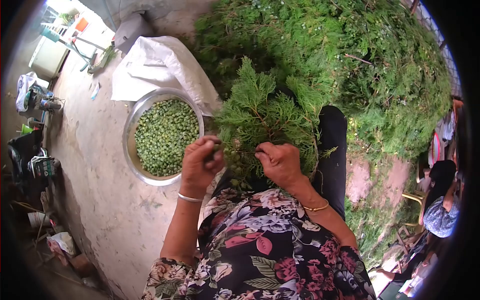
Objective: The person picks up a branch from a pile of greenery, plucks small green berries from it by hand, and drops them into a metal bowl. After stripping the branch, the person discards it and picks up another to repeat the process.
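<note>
A leafy green branch [267,112] lies across my lap. My right hand [281,161] is closed on its stem, thumb and fingers pinched together. Just left of the branch, my left hand [202,162] is raised with its fingers curled inward; they are a little blurred, and what they hold, if anything, cannot be made out. Beside that hand, on the floor, stands a round metal basin [131,155] holding a heap of small green cones [167,135].
A white sack [155,65] lies behind the basin. A large pile of green branches [310,40] spreads ahead and to the right. Assorted items line the left wall, including a black bag [25,155]. At the far right a person [440,217] is partly visible.
</note>
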A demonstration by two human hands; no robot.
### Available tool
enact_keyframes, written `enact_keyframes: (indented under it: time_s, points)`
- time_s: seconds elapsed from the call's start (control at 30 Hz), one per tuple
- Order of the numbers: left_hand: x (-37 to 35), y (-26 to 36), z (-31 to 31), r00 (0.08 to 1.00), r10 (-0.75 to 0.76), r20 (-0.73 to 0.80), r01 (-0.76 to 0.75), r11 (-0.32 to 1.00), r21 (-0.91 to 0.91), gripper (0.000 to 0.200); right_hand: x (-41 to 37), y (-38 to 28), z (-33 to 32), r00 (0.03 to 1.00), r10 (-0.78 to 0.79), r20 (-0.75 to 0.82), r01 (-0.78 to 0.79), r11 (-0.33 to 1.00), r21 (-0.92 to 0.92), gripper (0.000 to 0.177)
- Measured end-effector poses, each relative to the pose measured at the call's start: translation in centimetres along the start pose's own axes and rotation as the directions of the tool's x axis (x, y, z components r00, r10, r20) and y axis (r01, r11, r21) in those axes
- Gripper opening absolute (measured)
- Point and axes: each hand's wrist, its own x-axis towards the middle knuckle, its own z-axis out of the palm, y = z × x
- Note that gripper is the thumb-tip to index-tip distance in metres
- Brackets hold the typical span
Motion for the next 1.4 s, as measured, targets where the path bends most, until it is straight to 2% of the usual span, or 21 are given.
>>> enact_keyframes:
  time_s: [0.03, 0.1, 0.17, 0.33, 0.37, 0.43, 0.47, 0.6, 0.7, 0.77, 0.8, 0.87, 1.0, 1.07, 1.13, 1.2, 1.23, 1.27, 1.3, 1.33, 1.4]
  points:
    - [-0.2, 0.2, -0.9, 0.998, 0.016, 0.060, -0.002, 0.976, -0.216, 0.015, 0.0, 0.0, 0.1, 0.999, 0.046, -0.023, -0.044, 0.996, 0.076, 0.008]
    - [-0.7, -0.1, -1.9, 0.999, 0.011, 0.034, -0.001, 0.956, -0.295, 0.020, 0.1, -0.2, 0.0, 0.995, 0.091, -0.043, -0.083, 0.984, 0.155, 0.009]
    - [-1.3, -0.6, -1.6, 0.984, 0.022, -0.175, -0.036, 0.996, -0.078, 0.023, 0.2, -0.4, -0.3, 0.975, 0.221, 0.027, -0.222, 0.956, 0.190, 0.009]
    - [-1.2, -2.8, 0.4, 0.954, 0.213, -0.210, -0.119, 0.915, 0.386, 0.030, 0.3, -0.5, -0.4, 0.976, 0.215, 0.045, -0.220, 0.955, 0.198, 0.010]
    - [-1.0, -3.2, 1.0, 0.954, 0.215, -0.209, -0.122, 0.915, 0.384, 0.030, 0.4, -0.5, -0.5, 0.976, 0.214, 0.047, -0.219, 0.957, 0.192, 0.009]
    - [-0.6, -4.3, 2.4, 0.909, 0.379, -0.174, -0.189, 0.745, 0.640, 0.038, 0.5, -0.6, -0.5, 0.976, 0.212, 0.050, -0.217, 0.962, 0.163, 0.009]
    - [0.1, -5.3, 2.5, 0.873, 0.458, -0.168, -0.268, 0.739, 0.618, 0.042, 0.5, -0.6, -0.5, 0.976, 0.211, 0.053, -0.217, 0.967, 0.136, 0.008]
    - [1.6, -6.1, 2.2, 0.801, 0.571, -0.180, -0.236, 0.578, 0.781, 0.039, 0.3, -0.3, -0.1, 0.981, 0.192, 0.020, -0.193, 0.975, 0.106, 0.008]
    - [1.7, -5.3, 2.6, 0.818, 0.562, -0.124, -0.349, 0.655, 0.671, 0.032, 0.3, -0.1, -0.1, 0.988, 0.152, 0.012, -0.152, 0.985, 0.080, 0.009]
    - [1.0, -3.7, 2.5, 0.960, 0.224, -0.166, -0.148, 0.913, 0.380, 0.027, 0.3, -0.1, -0.1, 0.987, 0.156, 0.024, -0.158, 0.983, 0.092, 0.010]
    - [1.0, -3.7, 2.2, 0.960, 0.224, -0.169, -0.146, 0.914, 0.379, 0.027, 0.3, -0.2, -0.2, 0.987, 0.156, 0.027, -0.158, 0.983, 0.092, 0.010]
    - [1.3, -3.8, 1.6, 0.982, 0.067, -0.177, -0.053, 0.995, 0.082, 0.019, 0.4, -0.4, -0.4, 0.982, 0.177, 0.059, -0.181, 0.980, 0.078, 0.010]
    - [1.5, -4.2, 0.4, 0.983, 0.000, -0.182, -0.007, 0.999, -0.039, 0.014, 0.3, -0.1, -0.2, 0.984, 0.173, 0.034, -0.175, 0.979, 0.105, 0.010]
    - [1.7, -3.4, -1.7, 0.999, -0.004, -0.044, -0.014, 0.919, -0.394, 0.008, 0.2, 0.3, 0.2, 0.990, 0.142, 0.019, -0.143, 0.986, 0.082, 0.009]
    - [2.0, 0.1, -5.2, 0.971, 0.226, 0.079, -0.163, 0.866, -0.473, 0.009, 0.3, -0.1, -0.3, 0.981, 0.192, 0.042, -0.195, 0.973, 0.123, 0.009]
    - [0.8, 4.6, -7.2, 0.934, 0.288, -0.211, -0.324, 0.933, -0.156, 0.015, 0.4, 0.0, -0.4, 0.971, 0.227, 0.073, -0.237, 0.957, 0.168, 0.008]
    - [0.2, 6.0, -8.0, 0.842, 0.412, -0.348, -0.351, 0.909, 0.225, 0.024, 0.3, 0.2, -0.3, 0.971, 0.233, 0.057, -0.239, 0.949, 0.204, 0.009]
    - [-0.4, 7.4, -8.9, 0.804, 0.512, -0.303, -0.283, 0.777, 0.562, 0.042, 0.3, 0.4, -0.2, 0.970, 0.239, 0.041, -0.242, 0.940, 0.240, 0.010]
    - [0.1, 7.8, -12.5, 0.714, 0.695, -0.079, -0.241, 0.350, 0.905, 0.058, 0.3, 0.3, -0.3, 0.970, 0.238, 0.042, -0.241, 0.940, 0.242, 0.010]
    - [-0.3, 8.0, -12.0, 0.713, 0.696, -0.079, -0.240, 0.349, 0.906, 0.058, 0.4, 0.2, -0.5, 0.962, 0.263, 0.072, -0.272, 0.930, 0.248, 0.011]
    - [-1.4, 8.6, -10.8, 0.665, 0.746, -0.039, -0.038, 0.087, 0.996, 0.051, 0.5, 0.2, -0.6, 0.953, 0.286, 0.100, -0.303, 0.919, 0.253, 0.012]
